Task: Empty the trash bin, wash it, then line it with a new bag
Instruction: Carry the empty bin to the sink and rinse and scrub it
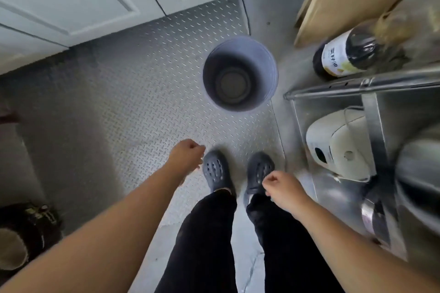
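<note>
The trash bin [240,74] is being seen from above, standing upright on the diamond-plate floor [133,102], its open mouth facing straight up so that its long axis is running vertically toward the camera. It is sitting toward the far side of the floor, near the white cabinet doors [95,2] and just left of the metal rack [362,88] along the floor's right edge. Its inside is being shown bare: no bag and no rubbish can be made out, only the dark round bottom.

The left hand [188,154] is being held out low over the floor, fingers loosely curled with nothing gripped in them. The right hand [283,188] is being held nearer the body, over the right shoe [259,169], fingers likewise curled inward on nothing visible. Neither hand is touching the bin.

The bin is lying ahead of both hands, well apart from them, roughly on the line between them and slightly toward the right. The left hand is being carried further forward, so it is judged to be the nearer one. By judgement, the bin is already emptied, and a reach forward and down onto the rim is being called for before it can be carried off for washing or lined.
</note>
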`<action>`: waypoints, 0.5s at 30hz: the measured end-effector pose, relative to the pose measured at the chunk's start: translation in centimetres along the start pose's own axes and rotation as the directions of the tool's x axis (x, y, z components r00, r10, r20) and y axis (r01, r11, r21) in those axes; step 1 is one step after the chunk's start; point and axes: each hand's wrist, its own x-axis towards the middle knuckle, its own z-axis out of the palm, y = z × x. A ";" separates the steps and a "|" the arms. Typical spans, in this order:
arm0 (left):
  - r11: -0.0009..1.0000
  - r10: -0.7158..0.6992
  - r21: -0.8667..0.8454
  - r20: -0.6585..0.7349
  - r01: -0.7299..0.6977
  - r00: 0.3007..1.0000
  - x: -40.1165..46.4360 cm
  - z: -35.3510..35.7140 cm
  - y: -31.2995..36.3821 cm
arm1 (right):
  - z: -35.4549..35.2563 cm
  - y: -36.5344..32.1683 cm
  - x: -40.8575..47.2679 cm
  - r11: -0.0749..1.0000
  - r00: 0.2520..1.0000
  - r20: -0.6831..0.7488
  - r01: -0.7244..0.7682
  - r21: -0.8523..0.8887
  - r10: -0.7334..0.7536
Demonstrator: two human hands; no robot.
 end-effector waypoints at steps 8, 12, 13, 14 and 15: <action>0.957 -0.053 -0.279 0.104 0.080 0.993 11.5 3.5 4.2 | 2.0 1.9 7.7 0.999 0.999 -0.002 -0.034 0.043 0.034; 0.881 -0.052 -0.462 0.126 0.105 0.991 14.7 4.6 5.5 | 2.1 2.0 8.8 0.997 1.000 0.010 -0.013 0.075 0.012; 0.863 -0.048 -0.492 0.141 0.113 0.989 15.3 5.0 5.6 | 2.1 2.0 8.9 0.997 1.000 0.017 -0.008 0.080 0.007; 0.841 -0.052 -0.526 0.155 0.127 0.986 15.7 5.3 5.8 | 2.1 2.1 8.9 0.996 1.000 0.029 -0.009 0.090 0.007; 0.809 -0.059 -0.569 0.167 0.145 0.984 16.1 5.6 6.0 | 2.2 2.2 8.9 0.995 0.999 0.048 -0.015 0.096 0.010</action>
